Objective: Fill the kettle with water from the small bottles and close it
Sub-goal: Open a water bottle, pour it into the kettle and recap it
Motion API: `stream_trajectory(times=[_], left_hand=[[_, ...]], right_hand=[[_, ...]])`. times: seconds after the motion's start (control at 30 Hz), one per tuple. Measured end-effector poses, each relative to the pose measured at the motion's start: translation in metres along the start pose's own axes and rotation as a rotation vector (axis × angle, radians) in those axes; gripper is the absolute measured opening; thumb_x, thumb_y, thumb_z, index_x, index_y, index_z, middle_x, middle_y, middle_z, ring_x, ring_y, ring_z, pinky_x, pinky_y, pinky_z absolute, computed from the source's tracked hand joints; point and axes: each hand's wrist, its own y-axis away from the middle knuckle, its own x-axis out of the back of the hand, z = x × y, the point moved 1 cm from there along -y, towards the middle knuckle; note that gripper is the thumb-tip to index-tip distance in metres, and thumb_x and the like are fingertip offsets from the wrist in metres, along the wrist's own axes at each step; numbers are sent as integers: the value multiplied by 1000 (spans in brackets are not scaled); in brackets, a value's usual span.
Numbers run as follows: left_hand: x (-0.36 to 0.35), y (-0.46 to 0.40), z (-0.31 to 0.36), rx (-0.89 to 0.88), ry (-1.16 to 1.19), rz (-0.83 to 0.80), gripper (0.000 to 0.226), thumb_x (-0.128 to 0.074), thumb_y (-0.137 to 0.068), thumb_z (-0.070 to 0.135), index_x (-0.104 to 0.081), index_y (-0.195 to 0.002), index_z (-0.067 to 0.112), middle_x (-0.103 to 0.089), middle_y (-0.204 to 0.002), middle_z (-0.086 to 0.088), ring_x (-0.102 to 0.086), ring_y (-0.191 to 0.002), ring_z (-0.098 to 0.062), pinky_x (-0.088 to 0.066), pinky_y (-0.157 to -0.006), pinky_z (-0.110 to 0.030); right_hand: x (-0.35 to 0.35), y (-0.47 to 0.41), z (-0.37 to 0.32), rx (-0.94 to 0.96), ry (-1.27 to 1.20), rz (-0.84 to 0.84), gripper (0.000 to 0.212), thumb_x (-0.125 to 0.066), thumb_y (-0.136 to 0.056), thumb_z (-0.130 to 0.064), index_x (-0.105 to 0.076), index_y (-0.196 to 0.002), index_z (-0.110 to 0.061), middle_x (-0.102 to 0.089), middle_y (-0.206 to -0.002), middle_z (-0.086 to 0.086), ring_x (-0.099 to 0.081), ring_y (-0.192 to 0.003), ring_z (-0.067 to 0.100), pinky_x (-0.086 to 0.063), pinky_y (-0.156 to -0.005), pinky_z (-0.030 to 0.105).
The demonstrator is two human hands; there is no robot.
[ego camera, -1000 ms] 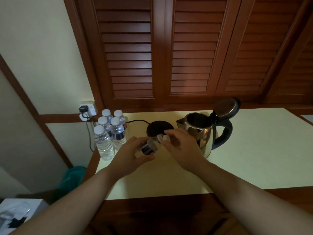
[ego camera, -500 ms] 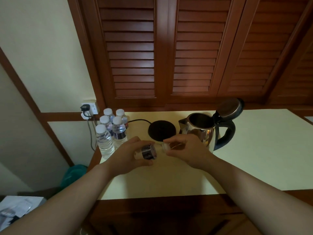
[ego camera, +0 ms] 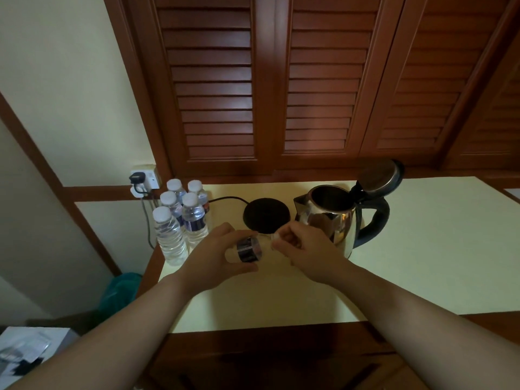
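Note:
A steel kettle [ego camera: 334, 220] with a black handle stands on the cream tabletop [ego camera: 422, 249], its lid [ego camera: 380, 175] hinged open. My left hand [ego camera: 213, 257] grips a small water bottle [ego camera: 249, 250] with a dark label, held on its side with the neck pointing right. My right hand [ego camera: 304, 249] pinches the bottle's white cap end [ego camera: 277, 237], just left of the kettle. Several more small capped bottles [ego camera: 180, 218] stand at the table's left back corner.
The kettle's round black base [ego camera: 266, 215] lies between the bottles and the kettle, its cord running to a wall socket [ego camera: 143, 178]. Brown louvred shutters [ego camera: 281, 80] rise behind the table. A teal bag [ego camera: 121, 288] sits on the floor at left.
Both hands with the bottle have stayed nearly in place in front of the kettle base; my right hand's fingers have shifted a little on the cap end.

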Motion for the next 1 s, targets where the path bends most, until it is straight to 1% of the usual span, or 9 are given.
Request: stream_trajectory(times=[0.13,0.27,0.33,0.4,0.5,0.57,0.63,0.87,1.0], left_hand=[[6,-4,3,10,45,-6,67,-87,-73,53,-61,-134,43,-52,-102,16,-56,-92,-5,-44,-76,-17],[4,-2,8,-18,28,-7,66,-86,-74,53,-62,-134,39,-51,-102,16,-55,-92,-5,-45,-76,-17],[4,-4,10,-30,-19,12,67,-83,-74,57,-61,-134,38,-50,-101,15,-54,-92,-6,-49,-77,-25],[5,-7,10,-43,-64,-3,68,-80,-75,60,-59,-136,39,-49,-101,14,-53,-93,-9,-51,-79,-33],[7,-11,9,-59,-80,-56,70,-79,-76,59,-56,-139,42,-49,-103,12,-53,-95,-11,-52,-82,-37],[9,-12,9,-44,-49,-42,70,-82,-74,58,-57,-137,44,-49,-102,13,-53,-94,-9,-52,-81,-34],[12,-13,9,-22,-1,-13,68,-84,-73,58,-57,-135,47,-51,-100,15,-54,-91,-5,-48,-77,-25],[-7,-10,24,-18,43,4,68,-88,-73,48,-59,-134,44,-46,-107,30,-52,-97,1,-41,-80,-12],[-21,-11,38,13,43,18,61,-86,-75,50,-59,-129,41,-48,-108,26,-54,-98,-2,-43,-80,-13]], right_hand=[[10,-2,1,38,-17,-69,25,-74,-97,-32,-68,-120,-23,-67,-99,-7,-66,-89,9,-58,-72,23],[13,-1,1,72,113,-119,20,-61,-103,-42,-64,-105,-23,-62,-86,-2,-59,-77,15,-46,-64,23],[11,-1,1,86,113,-114,31,-55,-105,-44,-60,-95,-15,-58,-79,8,-53,-67,22,-39,-58,25],[8,-3,3,66,116,-111,44,-49,-107,-48,-58,-90,-9,-54,-76,13,-46,-61,20,-36,-57,27],[5,-7,4,-1,151,-113,54,-43,-107,-54,-62,-88,-7,-52,-71,10,-46,-59,15,-37,-60,30],[9,-7,3,15,142,-85,51,-46,-106,-56,-64,-89,-10,-57,-73,9,-52,-62,22,-39,-59,30],[14,-5,0,82,138,-56,42,-49,-105,-57,-63,-95,-18,-60,-79,6,-56,-69,20,-41,-58,28],[16,8,-2,148,175,-47,32,-39,-110,-42,-50,-89,-20,-51,-77,3,-49,-68,22,-42,-63,45],[20,17,7,108,1,72,28,-51,-109,-33,-55,-86,-17,-56,-76,2,-52,-66,18,-41,-60,31]])
